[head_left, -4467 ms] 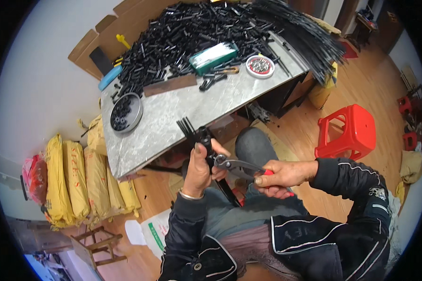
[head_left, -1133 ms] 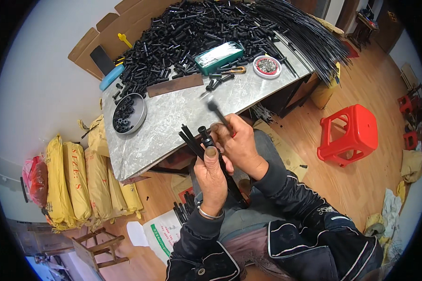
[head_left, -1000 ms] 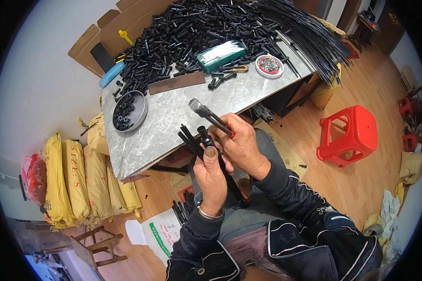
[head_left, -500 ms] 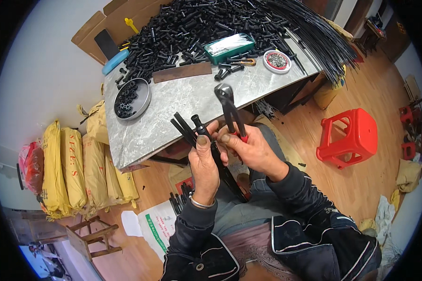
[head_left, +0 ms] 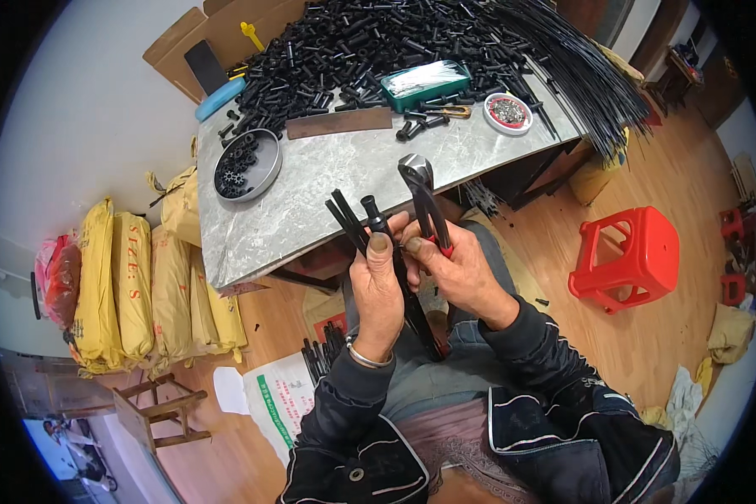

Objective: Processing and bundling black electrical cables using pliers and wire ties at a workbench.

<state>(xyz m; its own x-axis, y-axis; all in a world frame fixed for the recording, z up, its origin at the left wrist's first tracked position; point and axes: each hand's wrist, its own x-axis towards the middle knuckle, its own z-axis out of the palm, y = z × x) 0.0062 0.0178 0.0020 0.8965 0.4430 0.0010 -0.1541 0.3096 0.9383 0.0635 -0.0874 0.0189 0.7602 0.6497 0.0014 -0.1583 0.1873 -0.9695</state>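
My left hand (head_left: 378,294) is closed around a bunch of slim black rods (head_left: 344,220), whose ends stick up past the thumb. Beside them in the same grip stands a black sleeve with a flared end (head_left: 374,212). The lower ends of the bunch (head_left: 422,328) hang over my lap. In my right hand (head_left: 472,279) is a pair of pincers (head_left: 422,191), dark metal with red on the handles, jaws pointing up and away. The right thumb and forefinger meet close to the left fingers; any small part between them is hidden.
On the grey table (head_left: 328,172) are a heap of black plastic parts (head_left: 353,50), a round dish (head_left: 265,172), a green box (head_left: 428,88), a small white tub (head_left: 508,113) and long black rods (head_left: 580,67). A red stool (head_left: 638,256) stands right, yellow sacks (head_left: 134,286) left.
The view has shifted, so the table and both hands appear slightly farther right. The pincers have turned a little in my right hand. Both grips stay the same.
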